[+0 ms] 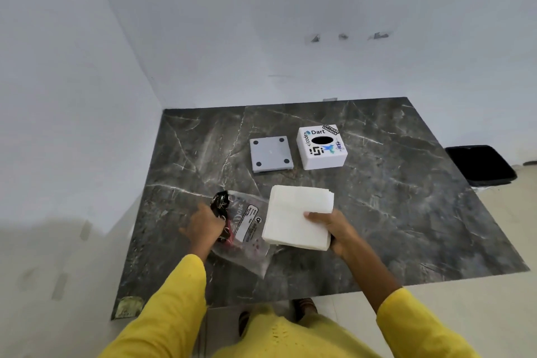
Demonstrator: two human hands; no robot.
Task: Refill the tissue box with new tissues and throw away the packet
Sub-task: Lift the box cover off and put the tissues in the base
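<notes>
A thick stack of white tissues [296,212] is gripped at its near right corner by my right hand [337,232], just above the dark marble table [406,212]. My left hand [203,227] holds the clear plastic packet [247,235] with its black and red print, which lies flat on the table left of the stack. Farther back stands the white tissue box [322,147] covered in stickers, its oval slot facing up. Its grey base plate [270,153] with dark round feet lies separately to the left of the box.
A black bin [479,165] sits on the floor past the table's right edge. White walls close the left and far sides. My feet show below the table's near edge.
</notes>
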